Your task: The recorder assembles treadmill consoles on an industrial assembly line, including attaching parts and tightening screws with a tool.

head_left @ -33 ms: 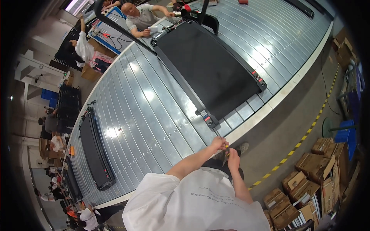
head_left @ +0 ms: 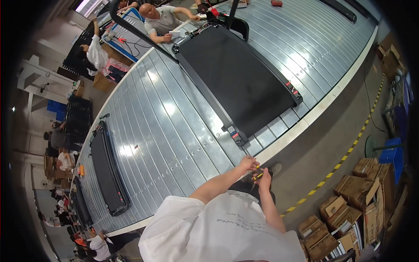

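Note:
My left hand [head_left: 248, 163] and my right hand [head_left: 264, 179] meet in front of my white shirt, just off the near edge of the silver slatted conveyor [head_left: 174, 131]. Both pinch a small yellow-and-black tool [head_left: 258, 175] between their fingers; what kind of tool it is cannot be made out. A long black treadmill [head_left: 238, 74] lies on the conveyor beyond my hands. Its near end corner [head_left: 235, 136], with red marks, is the part closest to my left hand.
A second black treadmill [head_left: 107, 168] lies further left on the conveyor. A person in a grey shirt [head_left: 161, 19] works at the far side. Brown cartons [head_left: 349, 205] are stacked at the lower right behind a yellow-black floor line [head_left: 345, 159]. A blue stand [head_left: 390, 153] is at the right.

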